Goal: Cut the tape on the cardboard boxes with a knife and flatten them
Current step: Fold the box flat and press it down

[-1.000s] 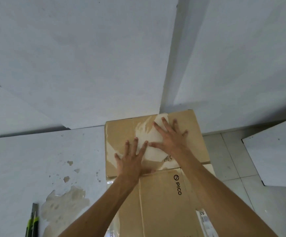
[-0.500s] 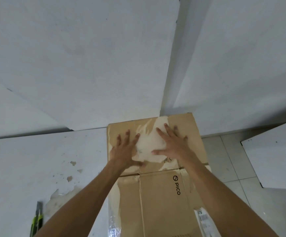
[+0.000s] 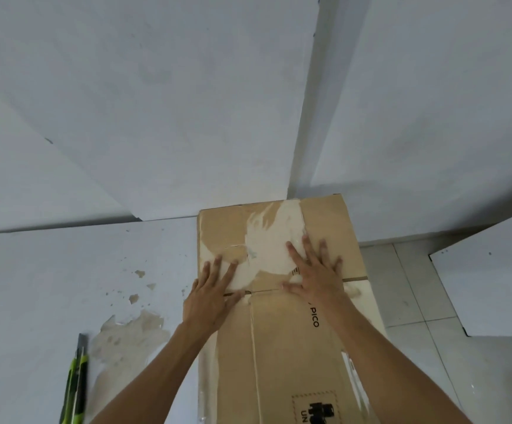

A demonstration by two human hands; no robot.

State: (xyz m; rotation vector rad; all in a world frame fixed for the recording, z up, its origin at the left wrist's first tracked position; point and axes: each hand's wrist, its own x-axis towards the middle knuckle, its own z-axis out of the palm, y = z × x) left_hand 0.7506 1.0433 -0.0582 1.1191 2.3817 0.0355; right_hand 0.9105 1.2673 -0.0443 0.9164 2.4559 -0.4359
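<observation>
Currently, the cardboard box [image 3: 282, 301] lies collapsed on the floor, running from the near edge of the view up to the base of the wall [image 3: 156, 102]. Both hands lie flat on its far panel with fingers straight and spread, pressing down and gripping nothing. The left hand [image 3: 210, 296] covers the fold line near the box's left edge. The right hand [image 3: 317, 276] sits just right of centre, across the same fold line.

Progress, as a judgement: the tape on this box appears already cut, since the panels lie flat and only torn pale patches remain on the surface. Flattening is at its last stage; the creases need final pressure. Whether further boxes remain cannot be told from this view.

The knife [image 3: 75, 384], with a green and black handle, lies on the white sheet [image 3: 49, 286] left of the box, well apart from both hands.

Edges and room: the far edge of the box meets the wall corner, so no travel is available forward. Bare tiled floor [image 3: 401, 289] lies to the right, bounded further right by a second white board [image 3: 493, 280]. The left side offers open sheet surface, marked with torn brown patches.
</observation>
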